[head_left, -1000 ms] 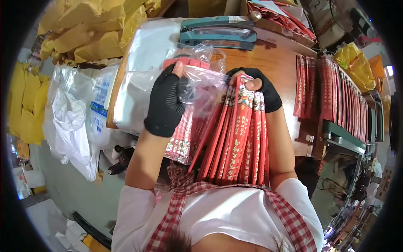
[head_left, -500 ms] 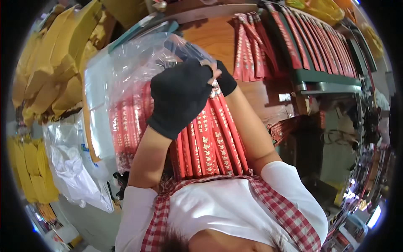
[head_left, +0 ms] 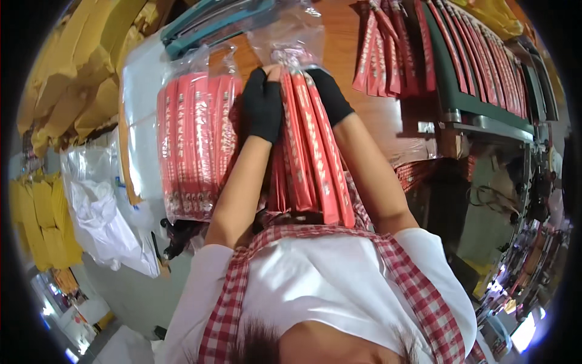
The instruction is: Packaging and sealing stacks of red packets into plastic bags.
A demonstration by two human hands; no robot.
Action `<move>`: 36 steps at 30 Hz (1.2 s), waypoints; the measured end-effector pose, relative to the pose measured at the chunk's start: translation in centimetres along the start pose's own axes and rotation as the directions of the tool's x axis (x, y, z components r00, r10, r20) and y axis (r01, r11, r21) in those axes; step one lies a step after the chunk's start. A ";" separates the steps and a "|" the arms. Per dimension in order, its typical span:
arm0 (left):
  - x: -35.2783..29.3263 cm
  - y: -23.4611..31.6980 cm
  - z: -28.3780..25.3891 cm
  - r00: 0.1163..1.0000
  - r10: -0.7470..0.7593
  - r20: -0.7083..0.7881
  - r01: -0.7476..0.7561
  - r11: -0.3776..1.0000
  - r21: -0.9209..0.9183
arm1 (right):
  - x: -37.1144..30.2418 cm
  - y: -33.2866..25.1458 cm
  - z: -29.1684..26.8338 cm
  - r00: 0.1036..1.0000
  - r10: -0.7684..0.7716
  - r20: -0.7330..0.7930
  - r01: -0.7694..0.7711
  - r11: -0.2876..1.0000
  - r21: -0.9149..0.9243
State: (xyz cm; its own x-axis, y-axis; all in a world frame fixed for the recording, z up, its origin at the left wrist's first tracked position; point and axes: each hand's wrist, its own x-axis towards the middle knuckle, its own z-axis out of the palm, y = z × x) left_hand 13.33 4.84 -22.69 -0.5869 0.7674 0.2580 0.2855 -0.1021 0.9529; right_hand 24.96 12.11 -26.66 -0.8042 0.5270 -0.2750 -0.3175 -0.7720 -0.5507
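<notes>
A bundle of long, slim red packets (head_left: 309,145) with pale printing stands between my hands, its lower end near my apron. My left hand (head_left: 264,103), in a black fingerless glove, grips the bundle's upper left side, with the thumb showing near its top. On the right side, my gloved right hand (head_left: 329,97) is closed around it, its fingers mostly hidden behind the packets. A clear plastic bag (head_left: 288,33) spreads from the bundle's far end; how far it covers the packets I cannot tell. Left of my left hand lies a filled clear bag of red packets (head_left: 197,145).
Loose red packets (head_left: 385,54) lie on the wooden table (head_left: 339,36) at the far right, beside a green rack (head_left: 461,97) lined with more. A teal tool (head_left: 218,24) lies at the back left. White plastic bags (head_left: 112,224) hang at the left, near yellow wrapped bundles (head_left: 79,73).
My hands have parted from a crossed position at the top to either side of the bundle, which looks narrower. The clear plastic has moved from the left to the bundle's far end.
</notes>
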 end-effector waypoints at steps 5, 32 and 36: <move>-9.4 -0.7 -5.9 0.948 0.127 0.291 -0.179 0.971 0.160 | -9.9 6.8 -2.6 0.950 -0.074 -0.304 0.000 0.972 -0.235; -5.2 -4.3 -5.4 0.812 -0.535 0.234 0.579 0.687 -0.439 | -2.7 4.9 0.2 0.941 -0.283 -0.184 0.247 0.949 -0.193; -4.1 -3.7 -5.4 0.687 -0.685 0.243 0.613 0.366 -0.700 | -2.1 2.2 0.9 0.940 -0.326 -0.098 0.242 0.843 -0.480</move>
State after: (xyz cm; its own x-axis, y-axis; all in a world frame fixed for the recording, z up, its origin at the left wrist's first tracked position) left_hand 10.63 -1.33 -26.42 -0.4141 0.7510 -0.5143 -0.7856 -0.0094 0.6187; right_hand 25.45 9.01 -26.55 -0.6034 0.7819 -0.1567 -0.2214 -0.3530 -0.9090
